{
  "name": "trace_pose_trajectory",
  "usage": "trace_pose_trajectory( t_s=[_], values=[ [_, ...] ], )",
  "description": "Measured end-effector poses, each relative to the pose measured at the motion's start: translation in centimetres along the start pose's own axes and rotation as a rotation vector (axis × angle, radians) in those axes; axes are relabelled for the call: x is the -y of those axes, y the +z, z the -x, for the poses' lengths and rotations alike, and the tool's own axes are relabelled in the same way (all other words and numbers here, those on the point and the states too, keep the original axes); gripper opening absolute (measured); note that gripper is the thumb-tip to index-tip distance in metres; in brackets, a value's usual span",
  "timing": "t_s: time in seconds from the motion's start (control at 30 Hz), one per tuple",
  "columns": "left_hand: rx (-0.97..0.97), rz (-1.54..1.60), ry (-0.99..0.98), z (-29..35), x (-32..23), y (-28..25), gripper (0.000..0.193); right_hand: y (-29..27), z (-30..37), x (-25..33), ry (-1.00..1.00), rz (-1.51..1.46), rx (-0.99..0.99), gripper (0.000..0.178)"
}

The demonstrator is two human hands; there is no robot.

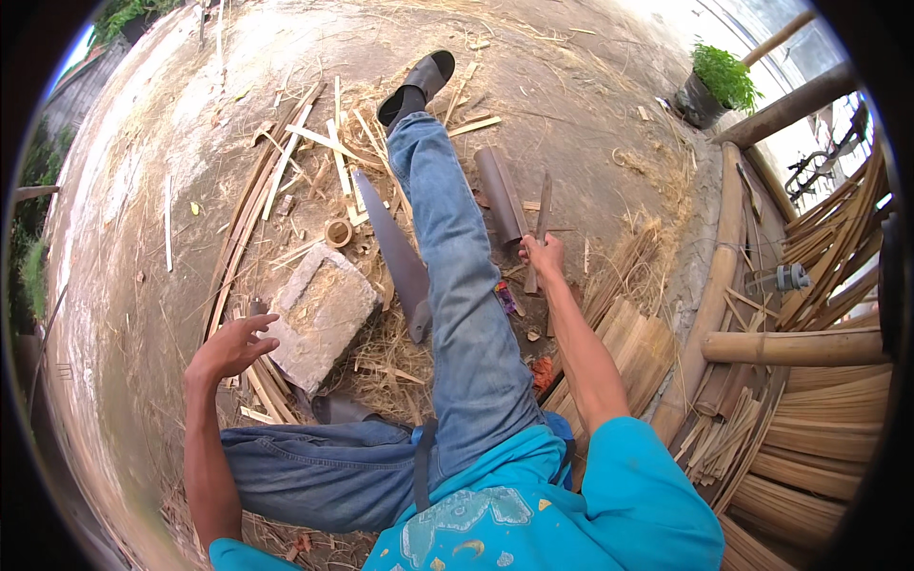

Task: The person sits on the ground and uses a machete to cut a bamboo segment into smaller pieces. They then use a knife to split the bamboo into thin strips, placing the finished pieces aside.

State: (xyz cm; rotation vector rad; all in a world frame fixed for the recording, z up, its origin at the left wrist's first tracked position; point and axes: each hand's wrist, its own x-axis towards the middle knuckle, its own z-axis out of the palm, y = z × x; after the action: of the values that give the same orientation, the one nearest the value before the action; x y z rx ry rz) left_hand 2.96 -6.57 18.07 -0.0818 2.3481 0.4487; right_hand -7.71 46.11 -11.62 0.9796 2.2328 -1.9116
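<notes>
My right hand [543, 257] is closed around a knife [544, 209] with a long, narrow dark blade, which points away from me. A brown tube-like piece [500, 193] lies just left of the blade, on the ground. Over the left edge of a pale stone block [319, 309], my left hand [233, 346] hovers with its fingers apart and nothing visible in them. Between the block and my outstretched leg [452, 247] lies a tapering handsaw [392, 252]. A short bamboo ring [338, 232] sits beyond the block.
Long bamboo strips [262, 205] and shavings litter the ground. Split bamboo slats [619, 357] lie by my right forearm. Bamboo poles [795, 344] and bundled strips [819, 419] edge the right side. A potted plant [714, 86] stands far right.
</notes>
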Motion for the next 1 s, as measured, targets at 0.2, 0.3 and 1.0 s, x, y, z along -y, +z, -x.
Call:
trace_pose_trajectory(
  t_s=[0.2, 0.3, 1.0],
  values=[
    [0.024, -0.006, -0.001, -1.0, -0.1, -0.2, 0.057, 0.0, 0.6, -0.8, 0.039, -0.107, 0.008, 0.035],
    [0.049, 0.003, -0.005, -1.5, -0.5, -0.3, 0.057, -0.3, 0.7, -0.9, 0.049, -0.136, 0.026, 0.043],
    [0.008, -0.153, 0.152, -7.4, -5.1, -1.2, 0.057, -0.9, 0.8, -1.0, 0.181, -0.145, 0.081, 0.048]
  ],
)
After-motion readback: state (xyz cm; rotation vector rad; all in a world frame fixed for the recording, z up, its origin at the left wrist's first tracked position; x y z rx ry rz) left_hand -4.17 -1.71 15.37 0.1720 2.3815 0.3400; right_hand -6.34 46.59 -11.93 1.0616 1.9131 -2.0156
